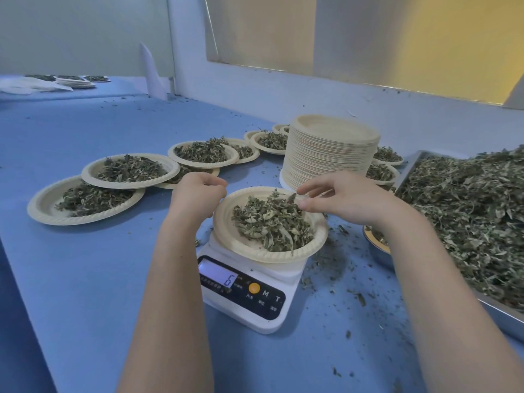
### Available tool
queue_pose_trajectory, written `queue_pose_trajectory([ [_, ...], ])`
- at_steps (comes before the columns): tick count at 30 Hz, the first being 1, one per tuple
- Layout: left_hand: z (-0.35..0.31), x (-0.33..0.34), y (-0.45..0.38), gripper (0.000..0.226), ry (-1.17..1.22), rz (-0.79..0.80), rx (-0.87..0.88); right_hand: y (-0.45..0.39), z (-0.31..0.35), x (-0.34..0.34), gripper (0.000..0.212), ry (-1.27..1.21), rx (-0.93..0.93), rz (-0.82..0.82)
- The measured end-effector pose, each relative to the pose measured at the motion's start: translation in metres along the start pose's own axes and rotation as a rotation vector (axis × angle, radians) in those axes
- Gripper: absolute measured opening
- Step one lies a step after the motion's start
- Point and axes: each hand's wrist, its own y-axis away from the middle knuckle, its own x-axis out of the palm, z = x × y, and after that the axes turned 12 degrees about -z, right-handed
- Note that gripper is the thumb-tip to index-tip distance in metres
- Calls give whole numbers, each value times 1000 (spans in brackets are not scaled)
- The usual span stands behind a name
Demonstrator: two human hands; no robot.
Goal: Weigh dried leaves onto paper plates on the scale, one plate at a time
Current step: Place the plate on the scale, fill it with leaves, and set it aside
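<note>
A paper plate [226,222] heaped with dried leaves [272,222] sits on the white scale [249,293] at the centre of the blue table [85,279]. The left hand [195,194], loosely curled, rests at the plate's 9 o'clock rim; whether it holds anything cannot be told. The right hand [340,199] pinches leaves at 1 o'clock. A stack of plates [331,154] stands at 12 o'clock, a tray of leaves [467,211] at 3 o'clock.

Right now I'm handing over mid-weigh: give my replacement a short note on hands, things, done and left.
Left hand: loosely curled at the plate's far-left rim, apparently empty.
Right hand: pinching leaves over the plate on the scale.
Plate holds a pile; display reads 6.
Done: filled plates at left.
Left: finish this plate, then take from the empty stack and leaf tray.
</note>
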Motion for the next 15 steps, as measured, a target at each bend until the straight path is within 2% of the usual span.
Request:
queue_pose_trajectory([
  [4,-1,0,1,21,-35,-86,44,0,-1,-1,35,6,8,11],
  [6,-9,1,5,23,-44,-192,134,1,-2,-3,36,2,18,5],
  [8,-24,9,14,26,-2,-205,241,2,-2,-6,36,-29,22,-8],
  [12,-59,52,48,30,47,13,415,6,-9,-19,26,-49,21,-95],
  [15,-76,97,87,28,-26,231,531,18,-26,-36,20,61,39,-135],
])
